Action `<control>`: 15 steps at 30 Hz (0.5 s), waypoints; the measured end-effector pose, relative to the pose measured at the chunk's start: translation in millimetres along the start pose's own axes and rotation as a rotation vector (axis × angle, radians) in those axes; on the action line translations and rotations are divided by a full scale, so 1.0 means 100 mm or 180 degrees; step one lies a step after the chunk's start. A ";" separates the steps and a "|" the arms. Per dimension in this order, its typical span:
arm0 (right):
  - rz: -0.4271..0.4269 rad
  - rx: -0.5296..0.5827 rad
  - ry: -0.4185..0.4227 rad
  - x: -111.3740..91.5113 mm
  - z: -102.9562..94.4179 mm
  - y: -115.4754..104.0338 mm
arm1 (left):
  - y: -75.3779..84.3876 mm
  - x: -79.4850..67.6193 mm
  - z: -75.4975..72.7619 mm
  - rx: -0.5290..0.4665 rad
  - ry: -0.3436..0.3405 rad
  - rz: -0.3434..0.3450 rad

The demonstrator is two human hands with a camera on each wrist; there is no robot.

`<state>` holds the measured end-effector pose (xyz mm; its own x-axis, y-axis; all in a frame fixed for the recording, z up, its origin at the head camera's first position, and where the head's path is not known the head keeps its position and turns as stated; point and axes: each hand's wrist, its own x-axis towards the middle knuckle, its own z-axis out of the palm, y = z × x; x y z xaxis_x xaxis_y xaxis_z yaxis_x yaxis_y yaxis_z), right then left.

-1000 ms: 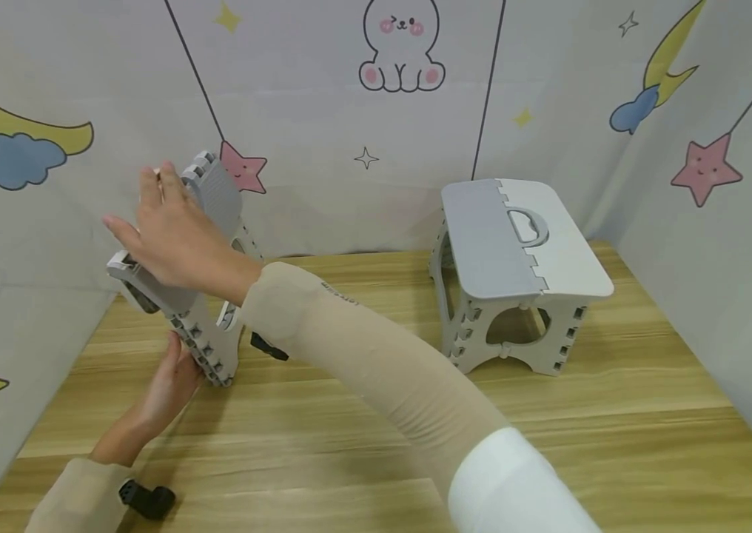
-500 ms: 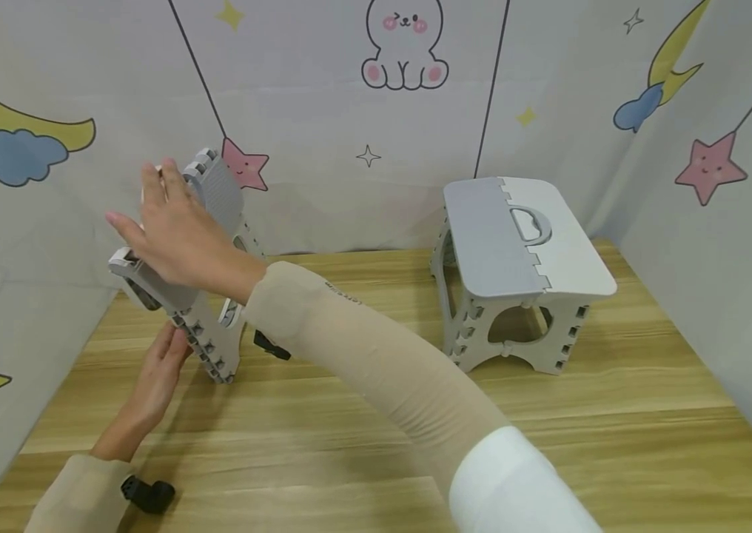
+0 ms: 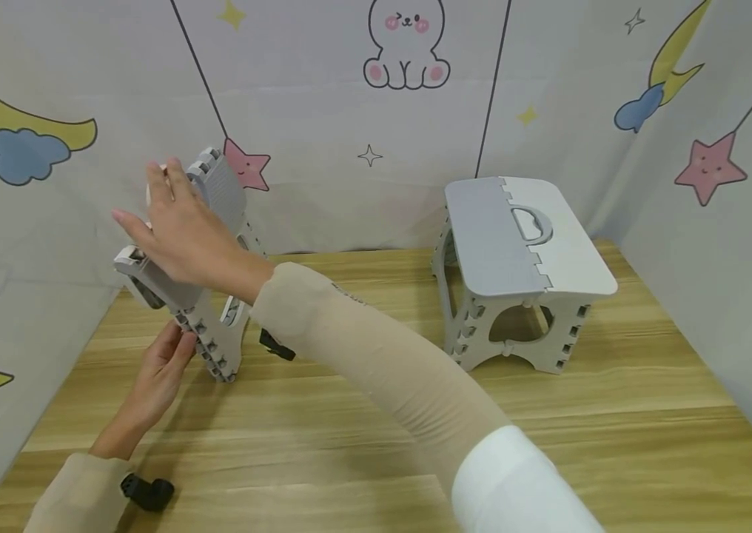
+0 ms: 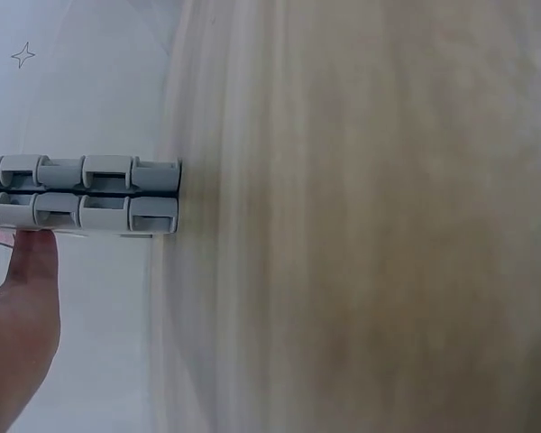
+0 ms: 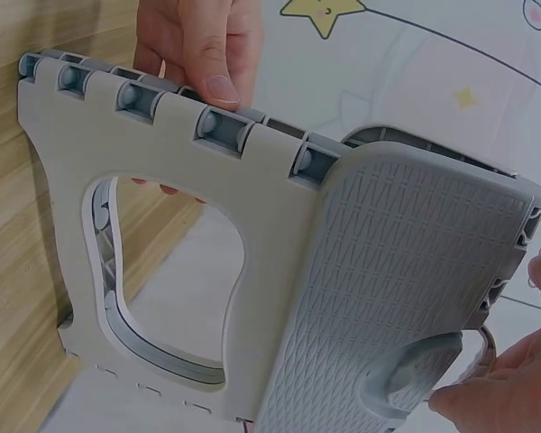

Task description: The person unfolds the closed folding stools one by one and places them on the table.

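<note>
The desk (image 3: 283,444) is surfaced in a light, yellowish-brown wood pattern, streaked with paler and darker grain. An unfolded stool (image 3: 489,244) is borne upright on its legs, its top made up of a grey half and a white half. A partly folded stool (image 3: 214,322) is also carried by the desk, well apart to the left of the unfolded stool, its leg panels stood on end and drawn close together.

Only illegible lettering (image 3: 348,294) on sleeve (image 3: 376,355)
</note>
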<state>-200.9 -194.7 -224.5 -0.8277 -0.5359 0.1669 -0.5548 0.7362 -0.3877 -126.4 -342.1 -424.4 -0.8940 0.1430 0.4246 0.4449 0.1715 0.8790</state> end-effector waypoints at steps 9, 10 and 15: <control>-0.0161 0.0252 0.0175 -0.05 0.02 0.13 | 0.02 0.05 -0.02 0.0165 -0.0013 -0.0127; -0.0170 0.0278 0.0195 -0.06 0.04 0.15 | 0.03 0.05 -0.03 0.0210 -0.0029 -0.0151; -0.0211 0.0543 0.0353 -0.15 0.12 0.25 | 0.02 0.02 -0.04 0.0278 -0.0088 -0.0182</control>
<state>-201.8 -173.3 -247.2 -0.7994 -0.5250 0.2921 -0.5936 0.6151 -0.5189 -128.0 -345.3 -421.2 -0.9168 0.1572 0.3671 0.3973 0.2644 0.8788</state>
